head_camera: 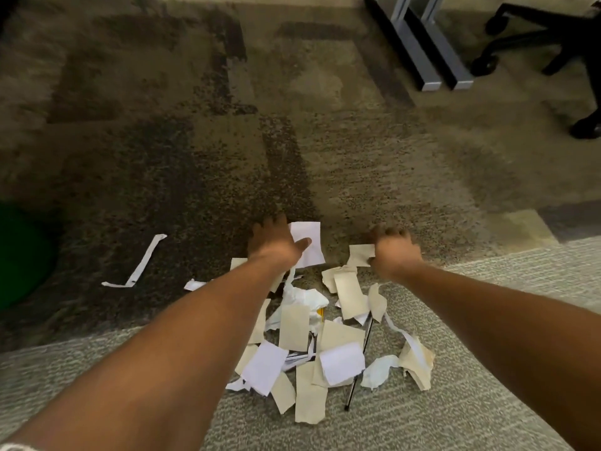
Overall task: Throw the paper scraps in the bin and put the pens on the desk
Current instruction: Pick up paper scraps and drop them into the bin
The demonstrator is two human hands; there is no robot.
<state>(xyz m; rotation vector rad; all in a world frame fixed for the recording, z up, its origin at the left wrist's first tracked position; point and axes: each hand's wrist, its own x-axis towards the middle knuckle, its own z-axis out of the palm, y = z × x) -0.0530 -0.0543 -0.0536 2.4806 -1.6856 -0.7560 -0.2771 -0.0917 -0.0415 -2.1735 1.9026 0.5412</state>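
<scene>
A heap of white and beige paper scraps (325, 340) lies on the carpet in front of me. A black pen (359, 362) sticks out from under the heap on its right side, and other pens are mostly buried. My left hand (274, 244) rests on the far edge of the heap, its thumb on a white scrap (309, 244), fingers spread. My right hand (395, 252) is curled over a beige scrap (359, 255), blurred by motion. A long white paper strip (143, 263) lies apart to the left.
A green rounded object (19, 255), perhaps the bin, shows at the left edge. Grey desk legs (422, 43) and a black office chair base (546, 43) stand at the far right. The carpet changes from dark patterned to light grey near me.
</scene>
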